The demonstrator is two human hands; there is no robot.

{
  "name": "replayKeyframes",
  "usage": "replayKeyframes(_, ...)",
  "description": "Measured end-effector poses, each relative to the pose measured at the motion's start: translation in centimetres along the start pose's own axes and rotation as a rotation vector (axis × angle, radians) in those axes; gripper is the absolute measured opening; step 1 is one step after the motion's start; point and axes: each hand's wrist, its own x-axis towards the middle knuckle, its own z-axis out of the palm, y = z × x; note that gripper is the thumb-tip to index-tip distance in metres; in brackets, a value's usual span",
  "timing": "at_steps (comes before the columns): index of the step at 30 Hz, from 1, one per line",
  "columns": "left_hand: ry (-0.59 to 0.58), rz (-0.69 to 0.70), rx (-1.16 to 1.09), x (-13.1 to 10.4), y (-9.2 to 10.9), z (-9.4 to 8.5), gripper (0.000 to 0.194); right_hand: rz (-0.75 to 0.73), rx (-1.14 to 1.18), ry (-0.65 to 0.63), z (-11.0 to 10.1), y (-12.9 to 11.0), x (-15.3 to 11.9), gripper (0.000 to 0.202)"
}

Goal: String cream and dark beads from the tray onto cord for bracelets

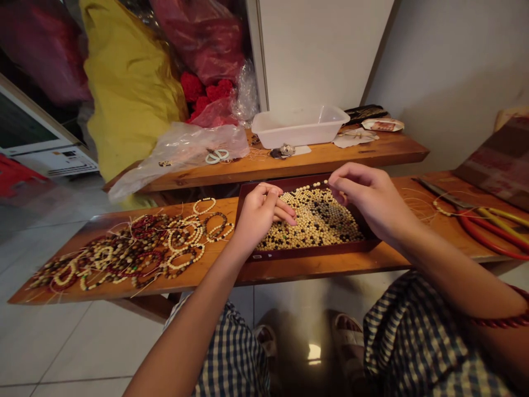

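Observation:
A dark red box (pixel 314 251) full of loose cream and dark beads (pixel 306 220) rests on the wooden bench. Over its left part is my left hand (pixel 264 208), thumb pressed to the index finger and the other fingers curled; what it pinches is too small to make out. Above the box's right side, my right hand (pixel 359 190) has its fingertips together at the end of a short strand of cream beads (pixel 317 184). The strand reaches left from those fingertips, between the two hands.
Many beaded bracelets (pixel 124 251) lie heaped on the bench's left. Red-handled pliers or shears (pixel 475 220) and thin threads are at the right. Behind, a second bench (pixel 372 154) bears a white plastic tub (pixel 301 127), small scissors (pixel 217 156) and a clear bag (pixel 190 140).

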Motion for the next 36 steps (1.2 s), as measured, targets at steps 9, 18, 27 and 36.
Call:
replayKeyframes(9,-0.012,-0.078,-0.013,-0.3,0.4,0.4,0.013,-0.183,0.094,0.162,1.2,0.1,-0.4,0.006)
replayKeyframes(18,-0.022,-0.113,-0.013,-0.3,0.4,0.5,0.010,-0.181,0.308,0.073,2.1,0.0,-0.3,0.014)
replayKeyframes(27,-0.004,-0.131,-0.068,-0.5,0.5,0.6,0.013,-0.223,0.330,-0.012,2.3,-0.2,-0.4,0.018)
replayKeyframes(36,-0.013,-0.164,-0.157,-0.6,0.5,0.4,0.012,-0.150,0.349,-0.017,1.8,-0.3,0.0,0.020)
